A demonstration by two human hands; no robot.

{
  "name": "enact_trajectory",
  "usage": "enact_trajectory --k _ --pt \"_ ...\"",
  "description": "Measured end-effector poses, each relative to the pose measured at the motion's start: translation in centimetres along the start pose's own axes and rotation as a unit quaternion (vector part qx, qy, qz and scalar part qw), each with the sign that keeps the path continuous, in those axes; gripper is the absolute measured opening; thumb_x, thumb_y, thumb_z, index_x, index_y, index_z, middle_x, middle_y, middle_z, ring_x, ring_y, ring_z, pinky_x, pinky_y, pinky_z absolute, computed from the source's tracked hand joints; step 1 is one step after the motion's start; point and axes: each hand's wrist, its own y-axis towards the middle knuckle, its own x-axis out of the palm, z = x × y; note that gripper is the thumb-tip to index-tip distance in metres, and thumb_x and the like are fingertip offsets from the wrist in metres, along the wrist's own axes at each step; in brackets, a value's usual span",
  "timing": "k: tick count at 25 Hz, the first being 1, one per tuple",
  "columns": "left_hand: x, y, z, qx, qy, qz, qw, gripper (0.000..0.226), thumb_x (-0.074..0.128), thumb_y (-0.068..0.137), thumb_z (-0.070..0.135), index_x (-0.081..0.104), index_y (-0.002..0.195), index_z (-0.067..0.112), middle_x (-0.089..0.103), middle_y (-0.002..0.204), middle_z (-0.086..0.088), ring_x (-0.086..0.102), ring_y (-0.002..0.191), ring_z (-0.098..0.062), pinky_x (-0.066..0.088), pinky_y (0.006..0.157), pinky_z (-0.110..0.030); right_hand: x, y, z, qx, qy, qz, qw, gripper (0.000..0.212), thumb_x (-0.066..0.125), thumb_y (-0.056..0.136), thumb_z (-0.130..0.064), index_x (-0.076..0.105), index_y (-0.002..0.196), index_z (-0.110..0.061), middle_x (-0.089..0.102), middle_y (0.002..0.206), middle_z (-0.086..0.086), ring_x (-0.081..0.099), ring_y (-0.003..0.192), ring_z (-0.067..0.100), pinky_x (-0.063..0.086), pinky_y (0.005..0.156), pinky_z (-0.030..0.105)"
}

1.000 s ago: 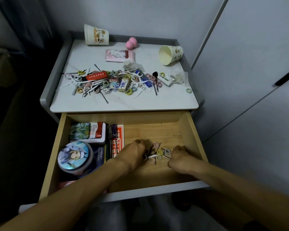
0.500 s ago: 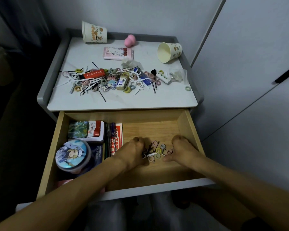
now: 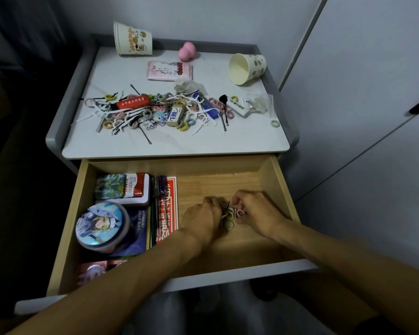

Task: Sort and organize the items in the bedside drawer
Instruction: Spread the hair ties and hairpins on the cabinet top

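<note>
Left hand [image 3: 201, 220] curled on hair ties [image 3: 230, 215] | right hand [image 3: 257, 211] pinching them

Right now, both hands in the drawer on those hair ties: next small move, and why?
Probably lift the clump of hair ties out of the drawer toward the tabletop pile. The left hand and right hand curl their fingers around it from both sides, and matching ties lie up there.
</note>
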Motion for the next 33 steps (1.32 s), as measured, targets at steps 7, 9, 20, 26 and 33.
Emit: enact_trajectory --k 7,9,20,26,33 --pt "0.3 -0.1 -1.3 0.033 -0.001 0.016 0.999 0.040 0.049 0.101 0.021 0.039 0.139 0.017 0.052 0.130 -0.011 0.058 0.109 -0.027 0.046 0.094 -0.034 0.2 0.3 -0.3 -0.008 -0.079 0.024 0.997 0.021 0.069 0.087 -0.015 0.063 0.107 -0.021 0.066 0.101 -0.001 0.063 0.095 0.016 0.054 0.086 0.035" --pt "0.4 -0.1 -1.5 0.039 0.001 0.012 0.999 0.037 0.052 0.099 0.018 0.044 0.135 0.016 0.054 0.126 -0.010 0.058 0.108 -0.024 0.045 0.092 -0.030 0.0 0.2 -0.8 -0.035 -0.156 0.025 0.987 0.019 0.063 0.092 -0.015 0.060 0.111 -0.017 0.066 0.101 0.003 0.064 0.096 0.020 0.054 0.085 0.036" --pt "0.6 0.1 -3.5 0.000 -0.060 0.014 0.998 0.025 0.060 0.091 0.015 0.058 0.115 0.022 0.061 0.109 -0.005 0.060 0.090 -0.017 0.053 0.081 -0.032 -1.1 -0.7 -1.0 -0.178 -0.344 -0.008 0.922 0.045 0.051 0.096 -0.004 0.041 0.139 -0.011 0.059 0.119 0.014 0.060 0.107 0.029 0.048 0.091 0.038" --pt "-0.3 0.3 -3.5 -0.038 -0.131 0.017 0.990 0.018 0.061 0.086 0.015 0.066 0.103 0.015 0.065 0.102 -0.009 0.063 0.089 -0.024 0.054 0.079 -0.034 -0.7 -0.6 -0.4 -0.195 -0.384 -0.003 0.903 0.058 0.054 0.091 0.000 0.032 0.143 -0.009 0.055 0.123 0.018 0.056 0.111 0.032 0.050 0.092 0.042" --pt "-3.2 -0.4 -3.8 -0.074 -0.243 -0.015 0.967 0.016 0.067 0.089 0.010 0.064 0.104 0.013 0.061 0.081 0.007 0.062 0.067 -0.006 0.047 0.053 -0.009 -0.6 1.5 1.3 -0.178 -0.240 0.047 0.953 0.022 0.053 0.094 -0.009 0.043 0.110 -0.022 0.063 0.098 0.001 0.062 0.084 0.020 0.047 0.068 0.029"
